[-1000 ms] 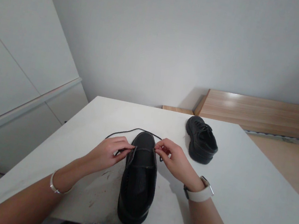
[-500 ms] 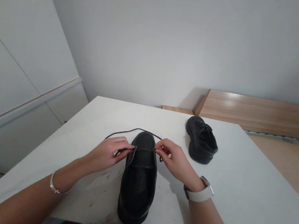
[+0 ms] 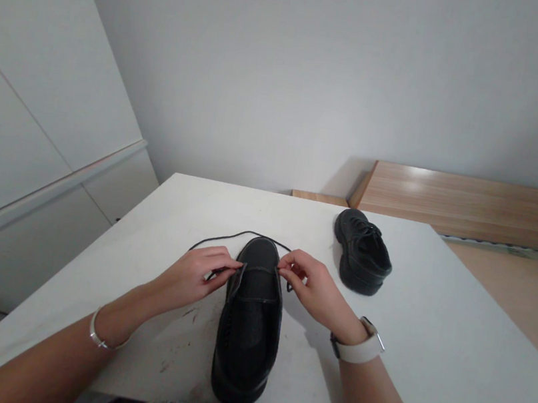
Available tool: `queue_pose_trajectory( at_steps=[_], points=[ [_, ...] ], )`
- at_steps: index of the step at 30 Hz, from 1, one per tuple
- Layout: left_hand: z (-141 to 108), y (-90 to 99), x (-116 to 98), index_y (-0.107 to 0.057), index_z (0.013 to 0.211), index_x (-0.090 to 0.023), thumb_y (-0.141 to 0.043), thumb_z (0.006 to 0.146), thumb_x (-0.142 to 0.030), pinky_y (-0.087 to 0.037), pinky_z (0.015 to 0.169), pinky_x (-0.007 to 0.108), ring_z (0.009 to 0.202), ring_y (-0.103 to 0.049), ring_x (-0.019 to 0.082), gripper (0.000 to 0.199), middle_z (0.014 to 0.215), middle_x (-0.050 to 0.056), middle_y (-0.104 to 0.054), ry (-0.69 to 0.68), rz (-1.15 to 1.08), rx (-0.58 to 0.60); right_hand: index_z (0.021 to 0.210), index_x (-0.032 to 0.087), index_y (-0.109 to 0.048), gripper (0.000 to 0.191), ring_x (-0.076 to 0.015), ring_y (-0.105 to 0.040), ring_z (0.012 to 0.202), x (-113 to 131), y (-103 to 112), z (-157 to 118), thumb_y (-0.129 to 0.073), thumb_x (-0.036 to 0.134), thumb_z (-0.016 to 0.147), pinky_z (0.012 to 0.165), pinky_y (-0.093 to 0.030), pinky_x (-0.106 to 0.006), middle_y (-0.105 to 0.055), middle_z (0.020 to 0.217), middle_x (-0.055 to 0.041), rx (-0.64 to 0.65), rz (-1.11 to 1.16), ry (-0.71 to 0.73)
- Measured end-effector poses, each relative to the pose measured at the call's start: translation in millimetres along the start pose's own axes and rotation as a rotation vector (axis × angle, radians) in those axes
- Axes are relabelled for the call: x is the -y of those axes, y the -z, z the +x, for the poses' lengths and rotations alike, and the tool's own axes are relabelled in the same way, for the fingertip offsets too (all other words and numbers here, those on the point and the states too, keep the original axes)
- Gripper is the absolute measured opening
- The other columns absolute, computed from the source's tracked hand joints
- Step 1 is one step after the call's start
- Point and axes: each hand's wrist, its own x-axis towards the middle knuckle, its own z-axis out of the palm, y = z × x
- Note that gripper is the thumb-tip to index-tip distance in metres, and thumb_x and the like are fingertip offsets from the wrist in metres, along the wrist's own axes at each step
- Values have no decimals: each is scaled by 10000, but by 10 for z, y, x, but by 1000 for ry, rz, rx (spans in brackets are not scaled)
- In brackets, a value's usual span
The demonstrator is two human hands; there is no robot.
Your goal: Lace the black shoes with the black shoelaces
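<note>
A black leather shoe [image 3: 247,346] stands upright on the white table, its toe pointing away from me and its heel near the front edge. The thumb and fingertips of my left hand [image 3: 205,274] are closed on the left eyelet flap. On the opposite side, my right hand [image 3: 310,290] pinches the right flap. The two flaps are spread apart, with the tongue showing between them. A black shoelace [image 3: 226,237] loops loosely around the toe and passes behind both hands. Whether the fingertips also grip the lace is hidden.
A second black shoe [image 3: 366,260], laced and tied, sits farther back to the right on the white table [image 3: 437,361]. Behind the table are a grey wall [image 3: 277,81] and a wooden panel [image 3: 471,205]. White cabinets [image 3: 32,126] stand at the left.
</note>
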Motion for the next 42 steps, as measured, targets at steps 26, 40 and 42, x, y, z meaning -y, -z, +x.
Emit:
queue_pose_trajectory(
  at_steps=[26, 40, 42],
  points=[
    [-17, -18, 27, -699, 1101, -150, -518, 1002, -204, -475, 695, 227, 771, -608, 136, 214, 873, 56, -679, 1, -20, 2, 900, 189, -619, 51, -125, -536, 718, -2, -5, 6, -586, 156, 920, 668, -417, -258, -628, 825, 3, -1, 0, -4],
    [-13, -13, 17, -696, 1100, -153, -512, 1003, -202, -480, 695, 223, 779, -614, 137, 215, 881, 57, -684, 2, 3, 6, 894, 192, -617, 51, -130, -543, 720, -15, -6, 0, -585, 163, 921, 672, -420, -265, -636, 826, -1, 5, -10, -2],
    [-14, -18, 24, -696, 1102, -155, -512, 1003, -206, -482, 696, 224, 779, -615, 137, 215, 881, 57, -684, 1, 2, 2, 897, 193, -617, 49, -130, -545, 722, -17, -6, 4, -588, 161, 920, 675, -420, -265, -638, 831, 0, 4, -13, -2]
  ],
)
